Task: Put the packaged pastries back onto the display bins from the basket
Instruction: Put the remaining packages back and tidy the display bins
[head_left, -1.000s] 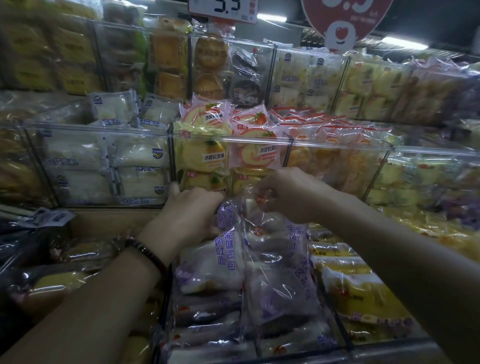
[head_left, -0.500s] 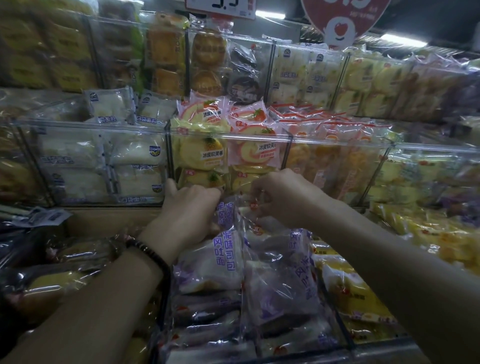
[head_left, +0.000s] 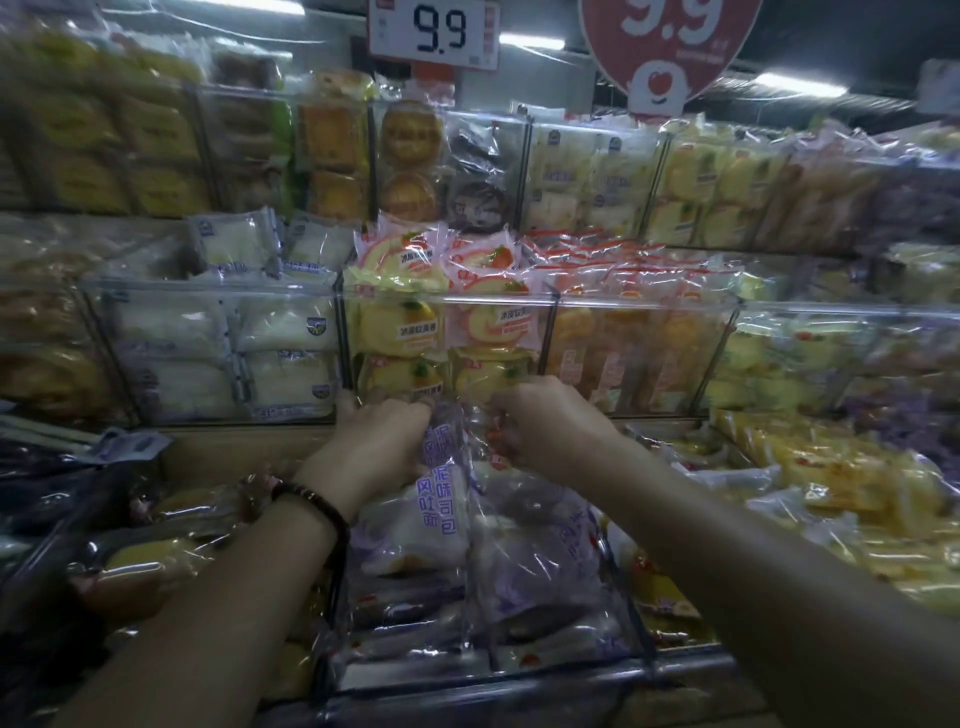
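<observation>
- The purple-printed clear-film bread packs (head_left: 415, 525) are stood on edge in two rows inside the clear acrylic front bin (head_left: 467, 686), which is filled from side wall to side wall.
- The left hand (head_left: 382, 436) is held over the far end of that bin. Its fingers are curled together and clamped on the top seam of the left row's rear pack. A dark beaded bracelet (head_left: 317, 506) is worn on the wrist.
- The right hand (head_left: 545, 426) is held beside it, also over the bin's far end. Its fingers are curled and pinched on the crinkled top edge of the right row's pack.
- Only a narrow strip of film is seen between the two hands.
- Just beyond the front bin's far end, little room is left between the knuckles and the transparent wall of the yellow-and-pink roll-cake bin (head_left: 447, 301).
- Right of the front bin, yellow-wrapped packs (head_left: 857, 493) are heaped close to its side edge.
- Left of it, dim brown bun packs (head_left: 140, 566) are lying.
</observation>
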